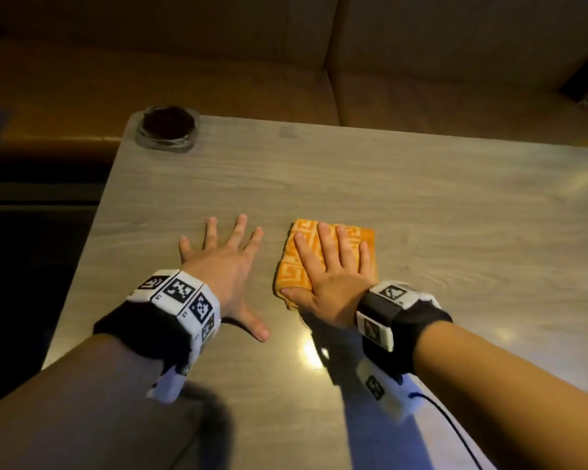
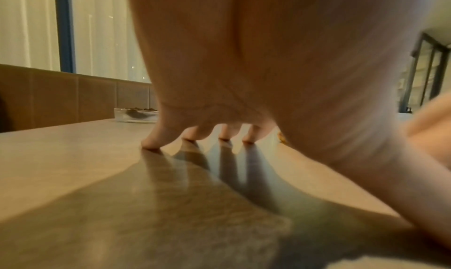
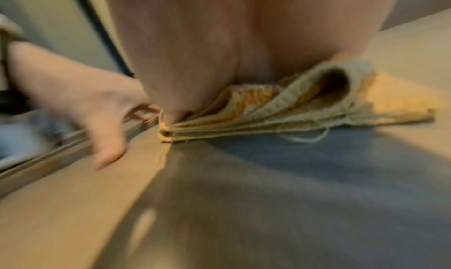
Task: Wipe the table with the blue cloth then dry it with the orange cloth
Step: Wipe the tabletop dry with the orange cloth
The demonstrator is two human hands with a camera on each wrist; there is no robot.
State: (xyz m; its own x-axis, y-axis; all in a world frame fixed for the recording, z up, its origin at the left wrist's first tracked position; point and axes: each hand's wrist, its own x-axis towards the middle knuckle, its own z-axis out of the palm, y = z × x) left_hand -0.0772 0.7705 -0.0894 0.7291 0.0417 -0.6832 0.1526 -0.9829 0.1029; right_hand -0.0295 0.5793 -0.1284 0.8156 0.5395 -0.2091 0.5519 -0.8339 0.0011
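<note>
The right hand [image 1: 330,279] lies flat, fingers straight, pressing on the folded orange cloth with a pale key pattern [image 1: 299,262], which lies on the grey wood-grain table [image 1: 421,205]. Just beside it, the left hand [image 1: 224,266] is spread wide, fingertips [image 2: 151,145] touching the bare tabletop and holding nothing. Well ahead of the left hand, at the table's far corner, stands a round glass dish with dark contents [image 1: 167,128].

We see a grey wood-grain table [image 1: 387,184] that carries a folded orange cloth [image 1: 296,262] near its middle and a glass dish [image 1: 167,128] at its far left corner.
</note>
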